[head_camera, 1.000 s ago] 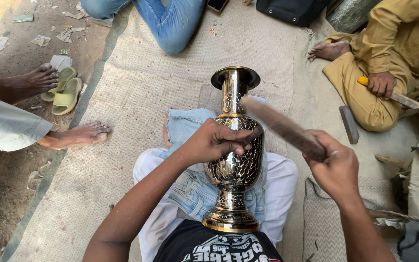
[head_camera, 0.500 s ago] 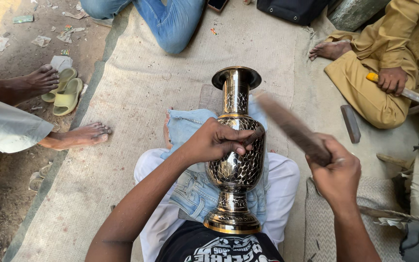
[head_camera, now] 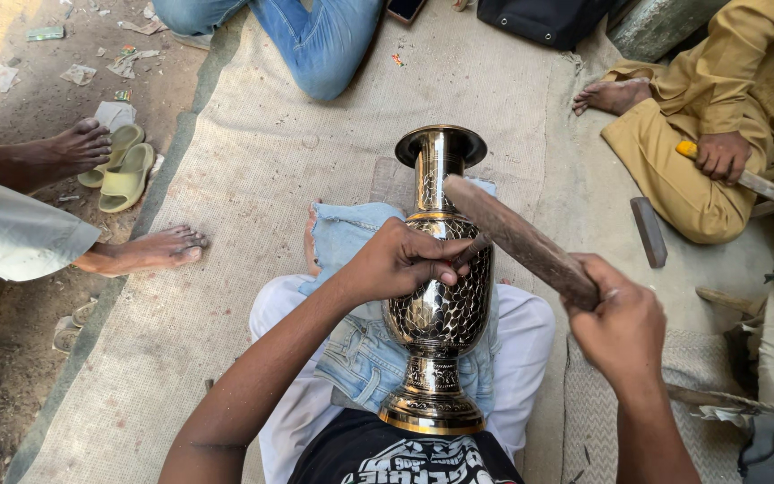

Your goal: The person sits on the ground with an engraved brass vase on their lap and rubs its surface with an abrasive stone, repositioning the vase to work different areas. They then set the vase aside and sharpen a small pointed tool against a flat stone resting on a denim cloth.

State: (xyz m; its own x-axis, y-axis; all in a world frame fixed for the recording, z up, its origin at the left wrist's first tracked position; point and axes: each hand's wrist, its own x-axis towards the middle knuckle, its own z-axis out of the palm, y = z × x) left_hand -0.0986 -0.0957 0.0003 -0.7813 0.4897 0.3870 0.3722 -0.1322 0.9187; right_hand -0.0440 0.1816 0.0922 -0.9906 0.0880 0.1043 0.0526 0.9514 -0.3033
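On the lap, brass vase [head_camera: 441,305]; left hand [head_camera: 400,262] pinching a chisel [head_camera: 471,251], right hand [head_camera: 624,321] clenched around a wooden mallet [head_camera: 517,237].

I'm sitting in an open-air metal-craft workshop, right on the ground: a coarse woven mat [head_camera: 253,179] spread over littered dirt, an engraved brass vase [head_camera: 439,296] propped on denim rag [head_camera: 351,350] across my lap, people squatting barefoot around me, one in mustard clothes gripping a yellow-handled tool [head_camera: 735,172], green sandals [head_camera: 123,170] kicked off beside the mat.
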